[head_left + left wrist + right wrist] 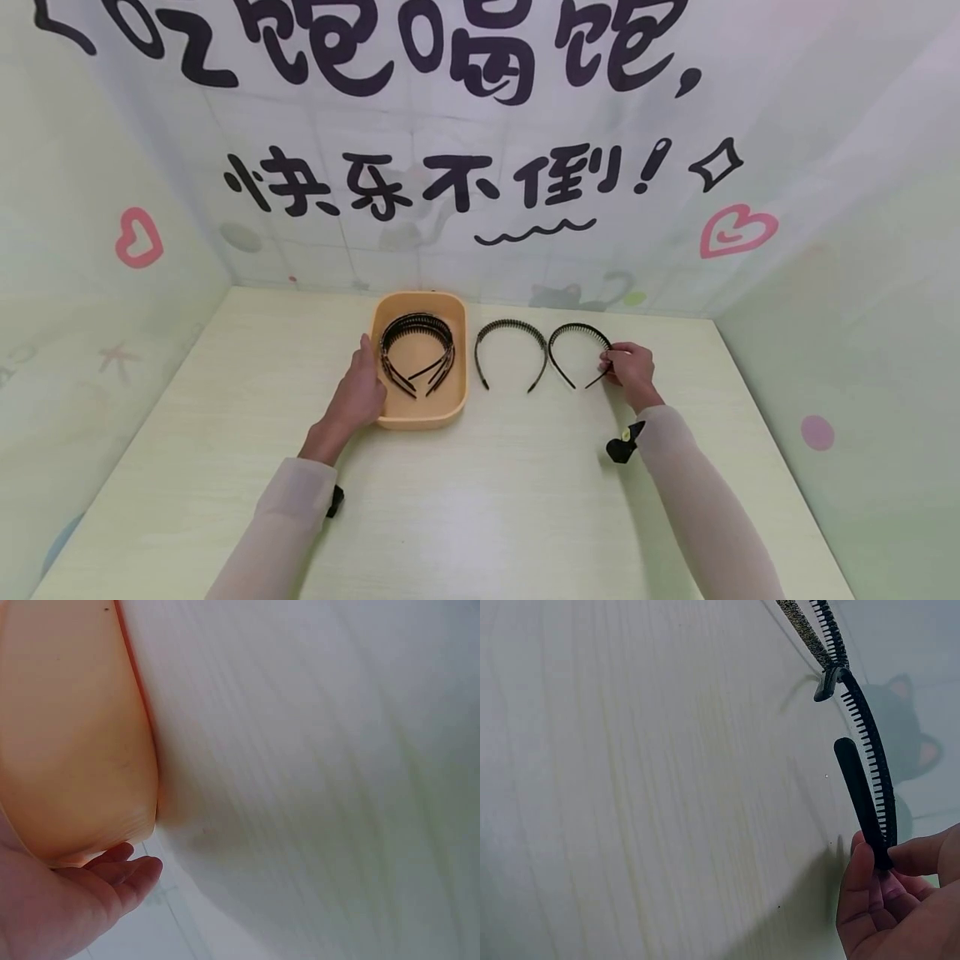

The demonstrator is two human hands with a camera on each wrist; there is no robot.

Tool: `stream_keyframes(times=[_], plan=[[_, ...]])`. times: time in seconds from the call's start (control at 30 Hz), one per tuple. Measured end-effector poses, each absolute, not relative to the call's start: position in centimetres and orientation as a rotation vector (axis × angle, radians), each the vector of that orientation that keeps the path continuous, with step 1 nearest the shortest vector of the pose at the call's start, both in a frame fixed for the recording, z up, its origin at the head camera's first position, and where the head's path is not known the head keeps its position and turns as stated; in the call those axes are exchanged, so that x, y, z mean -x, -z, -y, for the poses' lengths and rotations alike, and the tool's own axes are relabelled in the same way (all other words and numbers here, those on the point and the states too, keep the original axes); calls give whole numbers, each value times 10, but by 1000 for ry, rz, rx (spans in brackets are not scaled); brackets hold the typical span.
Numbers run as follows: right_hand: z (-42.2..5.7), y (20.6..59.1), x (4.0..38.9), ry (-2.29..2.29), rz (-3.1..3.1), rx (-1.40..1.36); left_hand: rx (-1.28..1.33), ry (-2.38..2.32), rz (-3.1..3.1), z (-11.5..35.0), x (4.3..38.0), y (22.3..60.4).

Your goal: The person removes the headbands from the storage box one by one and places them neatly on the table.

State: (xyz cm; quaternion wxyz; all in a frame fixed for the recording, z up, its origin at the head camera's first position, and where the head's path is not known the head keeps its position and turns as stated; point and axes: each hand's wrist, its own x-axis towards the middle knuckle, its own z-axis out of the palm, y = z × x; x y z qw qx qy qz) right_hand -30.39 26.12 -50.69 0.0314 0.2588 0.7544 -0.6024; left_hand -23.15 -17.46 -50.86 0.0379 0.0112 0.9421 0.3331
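Note:
An orange plastic tray (418,422) stands at the back of the table, with several black toothed headbands (417,323) piled inside. My left hand (362,390) holds the tray by its left side; in the left wrist view the fingers (142,877) lie against the outer wall. To the tray's right, a dark toothed headband (512,324) lies on the table. Beside it is a black toothed headband (577,327), whose right side my right hand (630,371) pinches between thumb and fingers. In the right wrist view, this black headband (881,761) meets the neighbouring one near its far side.
A pale wooden table (465,517) carries everything. White printed walls enclose it, the back wall (450,250) close behind the tray and headbands. Black devices (622,447) are strapped at both wrists.

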Motion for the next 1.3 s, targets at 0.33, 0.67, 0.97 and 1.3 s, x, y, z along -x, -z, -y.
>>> stream_keyframes(times=[0.33, 0.67, 0.97, 1.3], plan=[[-261, 510, 306, 1795, -2391, -778, -50, -1015, -2886, 175, 231, 508], [-265, 512, 308, 1783, -2379, -761, -38, -1015, -2877, 175, 231, 506], [-266, 510, 307, 1583, -2554, -709, -40, -1028, -2883, 175, 230, 507], [-264, 507, 304, 1373, -2731, -694, -42, -1030, -2885, 176, 230, 508]])
